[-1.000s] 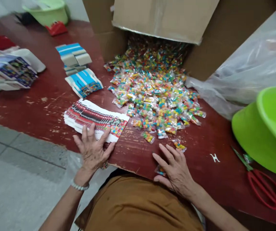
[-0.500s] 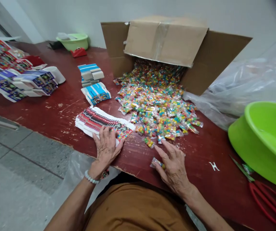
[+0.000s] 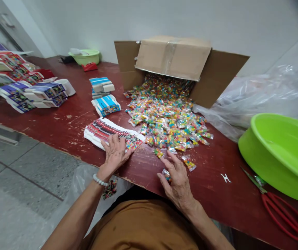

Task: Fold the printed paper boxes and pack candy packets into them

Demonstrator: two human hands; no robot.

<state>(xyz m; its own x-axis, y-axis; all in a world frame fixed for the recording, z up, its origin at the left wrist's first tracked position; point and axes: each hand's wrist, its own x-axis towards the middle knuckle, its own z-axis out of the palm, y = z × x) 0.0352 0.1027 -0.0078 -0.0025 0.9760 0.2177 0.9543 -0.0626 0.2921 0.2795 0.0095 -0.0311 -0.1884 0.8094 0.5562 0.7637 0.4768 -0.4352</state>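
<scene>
My left hand [image 3: 115, 152] lies with its fingers spread over the near right end of a fanned row of flat printed cartons [image 3: 104, 131], red, black and white. My right hand [image 3: 178, 181] is low over the table, fingers apart. Beside its thumb and partly beneath its fingers is a small clear candy packet [image 3: 166, 174]; I cannot tell if they touch. Another candy packet [image 3: 158, 152] sits just ahead of the fingertips, and one more candy packet [image 3: 189, 162] is to their right. Behind them spreads a big heap of candy packets [image 3: 167, 121].
The heap spills from a tipped cardboard box [image 3: 175, 57]. At right are a green basin [image 3: 268, 166], red-handled scissors [image 3: 281, 211] and a white H-shaped scrap [image 3: 226, 178]. Blue cartons [image 3: 106, 105] and purple cartons [image 3: 44, 93] stand left. Plastic sheeting [image 3: 263, 100] lies behind the basin.
My right hand has shifted slightly left over the near packet. A packet to its right now shows plainly. My left hand stays on the cartons; the whole view has shifted a little.
</scene>
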